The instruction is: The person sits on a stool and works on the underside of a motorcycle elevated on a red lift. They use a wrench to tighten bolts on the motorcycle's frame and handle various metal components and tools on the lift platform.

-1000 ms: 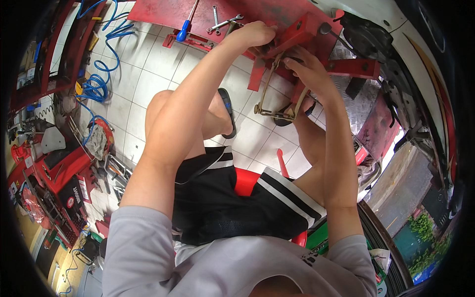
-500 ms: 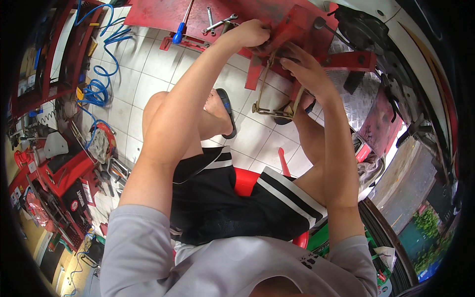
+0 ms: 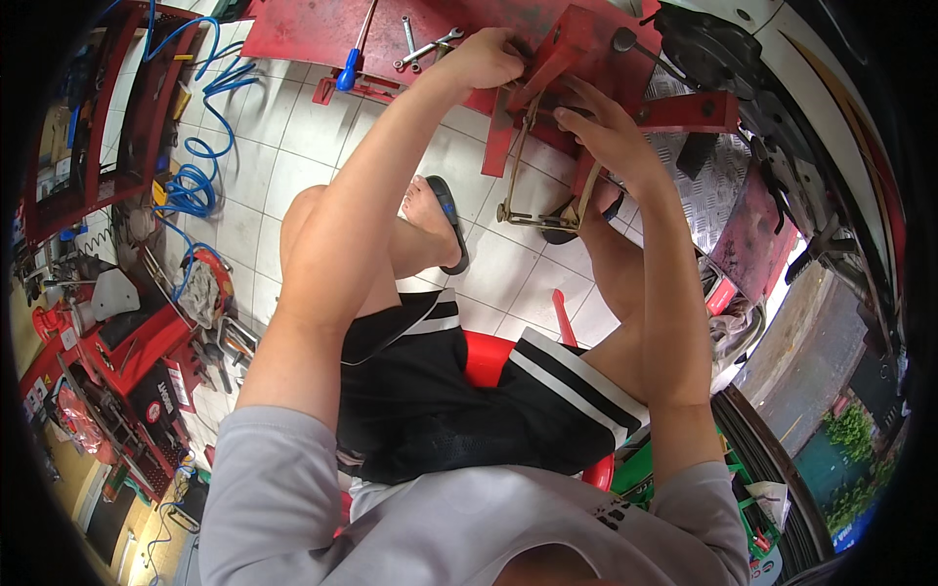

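At the edge of the red metal bench, my left hand (image 3: 489,59) bends its fingers against the left side of a red vise-like block (image 3: 567,44); its fingertips, and anything in them, are hidden. My right hand (image 3: 608,137) is at the block's lower right, fingers reaching up under it and thumb pointing left. What lies between them cannot be made out. A thin brass-coloured metal frame (image 3: 521,168) hangs below the block between my hands, its upper part hidden by the block and my right hand. Red bars stick out beside it, one down (image 3: 496,142) and one right (image 3: 689,112).
A blue-handled screwdriver (image 3: 350,70) and wrenches (image 3: 428,47) lie on the bench left of my hands. A coiled blue hose (image 3: 191,186) hangs at the left by red shelving (image 3: 88,176). Dark vehicle parts (image 3: 708,49) stand at the right. Below are white floor tiles (image 3: 303,127).
My left hand has shifted slightly left and up against the block. My right hand stays nearly in place, and the brass-coloured frame hangs much as before.
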{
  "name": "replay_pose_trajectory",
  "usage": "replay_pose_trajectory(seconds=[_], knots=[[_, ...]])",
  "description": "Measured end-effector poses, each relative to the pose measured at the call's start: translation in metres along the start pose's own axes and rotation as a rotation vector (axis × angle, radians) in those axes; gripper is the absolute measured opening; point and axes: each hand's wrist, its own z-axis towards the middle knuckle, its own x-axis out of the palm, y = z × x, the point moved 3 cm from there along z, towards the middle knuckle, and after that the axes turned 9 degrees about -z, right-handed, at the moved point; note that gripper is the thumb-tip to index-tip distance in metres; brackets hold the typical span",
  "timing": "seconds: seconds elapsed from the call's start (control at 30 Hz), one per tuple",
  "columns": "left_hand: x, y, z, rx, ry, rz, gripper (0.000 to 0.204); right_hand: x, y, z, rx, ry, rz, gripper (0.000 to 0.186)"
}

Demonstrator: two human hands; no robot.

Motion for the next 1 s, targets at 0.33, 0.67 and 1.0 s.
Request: replay_pose_trajectory(seconds=[0.33, 0.67, 1.0], knots=[[0.003, -0.007, -0.007, -0.131, -0.067, 0.025, 0.022, -0.001, -0.008, 0.003, 0.018, -0.013, 0.016, 0.071], [0.003, -0.001, -0.002, -0.159, -0.095, 0.181, 0.023, -0.001, -0.007, 0.002, 0.022, -0.014, -0.020, 0.072], [0.000, 0.000, -0.004, -0.092, -0.027, -0.060, 0.024, -0.001, -0.009, 0.002, 0.005, -0.024, -0.044, 0.071]])
